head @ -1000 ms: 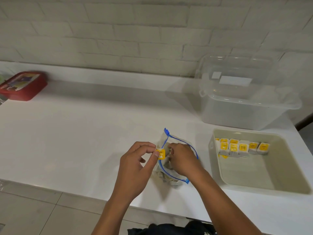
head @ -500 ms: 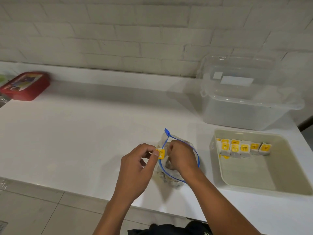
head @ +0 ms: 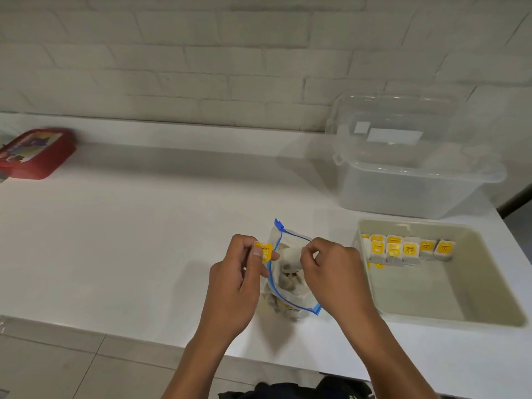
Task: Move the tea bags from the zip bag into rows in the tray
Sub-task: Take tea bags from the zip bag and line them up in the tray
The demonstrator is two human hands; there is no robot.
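At a white counter (head: 121, 240) below a white brick wall (head: 201, 59), my left hand (head: 239, 286) pinches a yellow tea bag tag (head: 264, 251) between thumb and fingertips, held just left of the blue-rimmed mouth of the zip bag (head: 290, 286). My right hand (head: 331, 272) has its fingers curled and pinched on the white tea bag (head: 290, 256) over the bag's open mouth. The zip bag lies on the counter between my hands, its blue slider (head: 278, 224) at the far end, with more tea bags (head: 283, 303) bunched inside the clear plastic. Just right of it sits the beige tray (head: 460, 309), where a row of tea bags with yellow tags (head: 410, 250) stands along the far wall, a couple doubled up at the left end, and one loose yellow tag (head: 377, 265) lies on the tray floor nearby. Behind the tray stands a clear plastic storage tub (head: 411, 180) with its lid on. A red lidded box (head: 34, 152) rests at the far left edge of the counter, well apart from my hands
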